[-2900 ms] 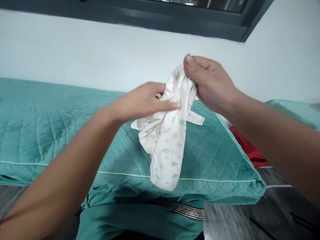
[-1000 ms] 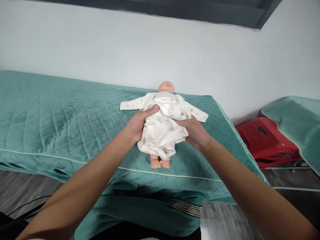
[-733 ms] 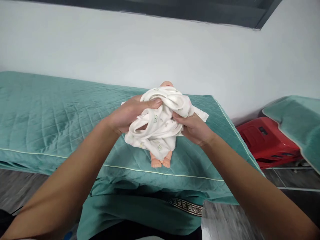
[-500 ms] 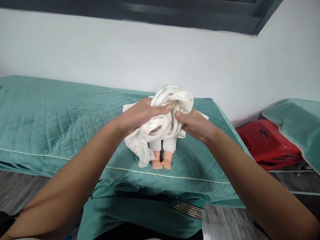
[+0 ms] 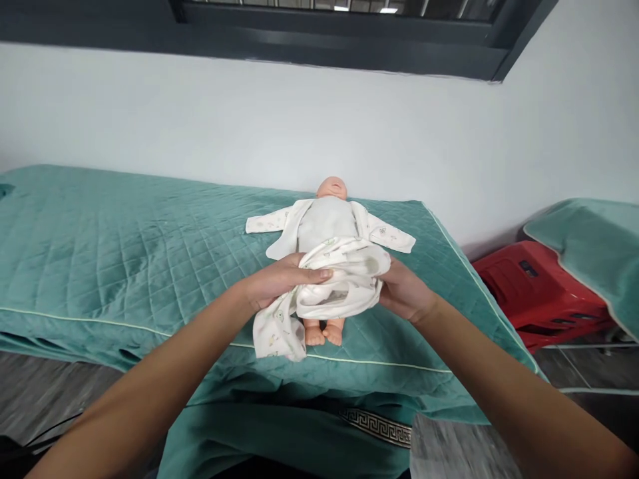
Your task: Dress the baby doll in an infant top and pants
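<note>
Holding a bunched white garment (image 5: 344,293) over the legs of a doll (image 5: 327,216), the left hand (image 5: 279,279) and right hand (image 5: 404,287) have fingers gripping its sides. A printed jacket (image 5: 392,236) lies spread around the doll on a green bed (image 5: 124,266), its front left unclosed. The bunch, earlier hiding head and chest, now sits lower.

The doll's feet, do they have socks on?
No, the doll's feet are bare, with toes showing below the white cloth held in the left hand and right hand.
</note>
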The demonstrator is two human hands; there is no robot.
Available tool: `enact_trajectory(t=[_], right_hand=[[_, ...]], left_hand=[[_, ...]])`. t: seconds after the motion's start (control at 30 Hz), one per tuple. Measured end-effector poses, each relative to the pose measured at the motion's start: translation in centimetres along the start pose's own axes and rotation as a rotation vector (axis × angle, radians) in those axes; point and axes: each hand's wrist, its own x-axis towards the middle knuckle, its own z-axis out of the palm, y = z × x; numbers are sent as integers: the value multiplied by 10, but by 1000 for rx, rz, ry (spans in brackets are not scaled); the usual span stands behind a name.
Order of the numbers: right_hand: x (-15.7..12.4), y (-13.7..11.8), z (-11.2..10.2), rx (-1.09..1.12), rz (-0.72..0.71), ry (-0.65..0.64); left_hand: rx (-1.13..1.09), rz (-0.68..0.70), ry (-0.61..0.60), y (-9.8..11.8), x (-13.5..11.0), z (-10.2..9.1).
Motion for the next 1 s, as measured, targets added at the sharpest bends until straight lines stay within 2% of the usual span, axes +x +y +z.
enact_trajectory(t=[0.17, 0.27, 0.37, 0.43, 0.53, 0.67, 0.77, 0.87, 1.0], right_hand=[[-10, -2, -7, -37, 107, -145], [-6, -6, -6, -92, 121, -127], [-7, 0, 1, -216, 155, -35], [-16, 12, 9, -237, 204, 12], [-41, 38, 23, -81, 288, 72], [-76, 69, 47, 195, 346, 225], [-88, 87, 61, 268, 309, 358], [-88, 103, 69, 268, 226, 495], [-88, 123, 75, 257, 165, 569]], left_hand=[[143, 65, 58, 9, -1, 1], [327, 101, 67, 17, 0, 8], [440, 67, 83, 17, 2, 15], [526, 3, 44, 14, 2, 18], [762, -39, -87, 10, -1, 23], [1059, -66, -178, 9, -9, 37], [1178, -98, -221, 9, -11, 47], [1310, -88, -172, 6, -9, 52], [1449, -2, -140, -4, -7, 54]])
